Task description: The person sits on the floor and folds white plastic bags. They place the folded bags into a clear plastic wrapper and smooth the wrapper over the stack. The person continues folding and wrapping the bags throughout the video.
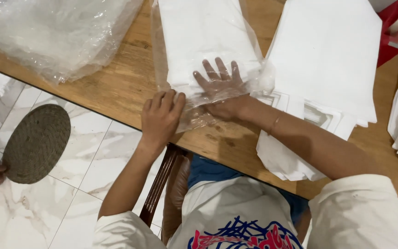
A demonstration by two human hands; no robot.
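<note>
Right hand: inserted into the open mouth of a clear plastic bag, palm down, fingers spread wide and flat, seen through the film. It presses on the folded white item that lies inside the bag. A thin bracelet sits on the right wrist.

Left hand: at the bag's open end, fingers curled over the edge of the plastic, pinching the film near the corner of the white item. The grip itself is partly hidden by the knuckles, so whether it holds one layer of film or both cannot be determined.

Location of bag and contents: flat on the wooden table, near its front edge, extending away from the person toward the top of the view.

Surroundings: a stack of white sheets lies just to the right of the bag, overlapping the right forearm's side of the table. A heap of crumpled clear plastic occupies the table's far left. A red object shows at the upper right corner. Below the table, a round woven mat rests on the marbled tile floor. A brown chair stands between the person and the table.
</note>
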